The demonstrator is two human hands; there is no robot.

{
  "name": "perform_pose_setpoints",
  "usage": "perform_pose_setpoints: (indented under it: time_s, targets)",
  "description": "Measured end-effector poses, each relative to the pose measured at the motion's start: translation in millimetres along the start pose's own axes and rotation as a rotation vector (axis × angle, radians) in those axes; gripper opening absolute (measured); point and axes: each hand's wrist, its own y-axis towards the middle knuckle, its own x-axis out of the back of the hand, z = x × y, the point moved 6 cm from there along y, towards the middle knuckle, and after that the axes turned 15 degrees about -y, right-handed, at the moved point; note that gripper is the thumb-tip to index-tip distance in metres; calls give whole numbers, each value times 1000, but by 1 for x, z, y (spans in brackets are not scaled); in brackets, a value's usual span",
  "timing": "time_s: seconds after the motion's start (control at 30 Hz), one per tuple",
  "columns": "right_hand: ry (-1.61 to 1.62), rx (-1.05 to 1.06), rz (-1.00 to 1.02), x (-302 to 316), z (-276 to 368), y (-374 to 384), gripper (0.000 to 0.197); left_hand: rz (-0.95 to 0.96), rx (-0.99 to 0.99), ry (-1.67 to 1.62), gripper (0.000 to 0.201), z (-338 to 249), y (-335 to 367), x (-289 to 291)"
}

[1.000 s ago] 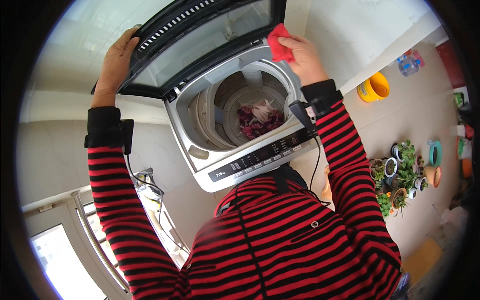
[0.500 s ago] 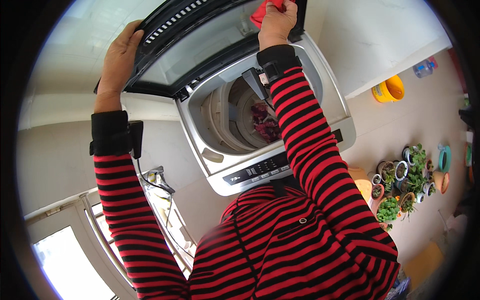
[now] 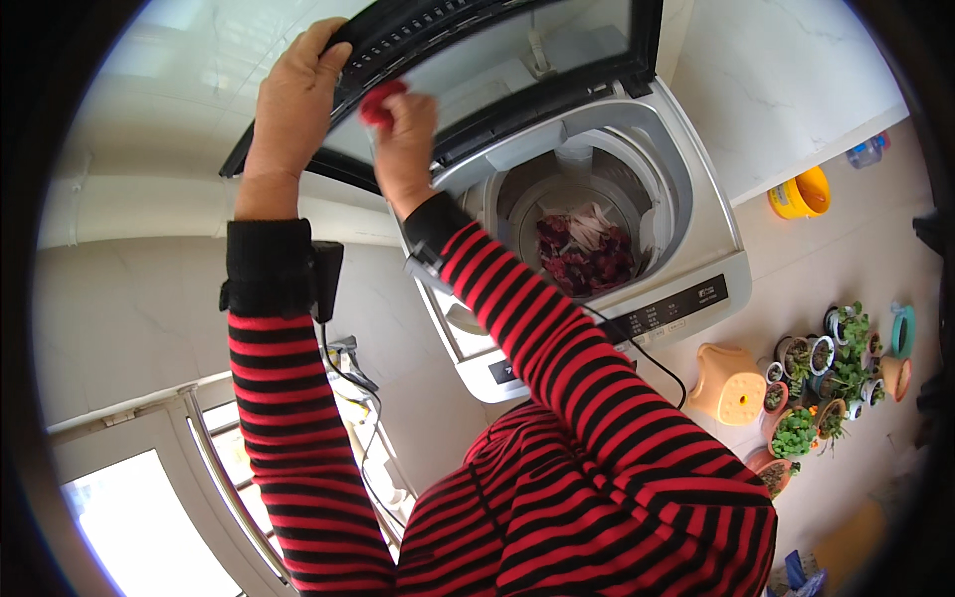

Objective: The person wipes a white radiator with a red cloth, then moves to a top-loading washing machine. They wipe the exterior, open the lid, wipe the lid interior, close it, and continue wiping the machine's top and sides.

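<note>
A top-loading washing machine (image 3: pixel 711 214) stands before me with its black-framed glass lid (image 3: pixel 487 75) raised. My left hand (image 3: pixel 298 104) grips the lid's upper left edge, thumb on the near side of the frame. At the left part of the glass, my right hand (image 3: pixel 406 144) presses a red cloth (image 3: pixel 380 102) in its closed fingers; motion blurs both somewhat. Dark red and pale laundry (image 3: pixel 587 244) lies at the bottom of the drum. The right forearm hides the left side of the machine's opening and part of the control panel (image 3: pixel 676 310).
A yellow bucket (image 3: pixel 799 194) and a clear bottle (image 3: pixel 867 151) are on the floor at right, by the white wall. Nearer stand an orange stool (image 3: pixel 729 386) and several potted plants (image 3: pixel 846 373). A pale pipe (image 3: pixel 149 209) runs along the left wall, above a glazed door (image 3: pixel 149 517).
My right hand has swept the red cloth leftward across the lid's glass, from its right end toward my left hand. The view has shifted, showing more of the laundry.
</note>
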Motion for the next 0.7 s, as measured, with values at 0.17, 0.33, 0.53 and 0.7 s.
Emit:
perform_pose_setpoints:
  time_s: [0.17,0.33,0.53,0.7]
  targets:
    - [129,-136,374,-67,23,-73,32,-82,-127,357,25,1,1,-8]
    - [157,-3,403,-20,-4,-75,21,-120,-91,322,23,5,10,-3]
    - [-1,-81,33,111,-100,79,19,-79,15,285,34,11,14,-3]
    - [-397,72,-273,193,-136,209,29,-46,97,206,36,24,22,0]
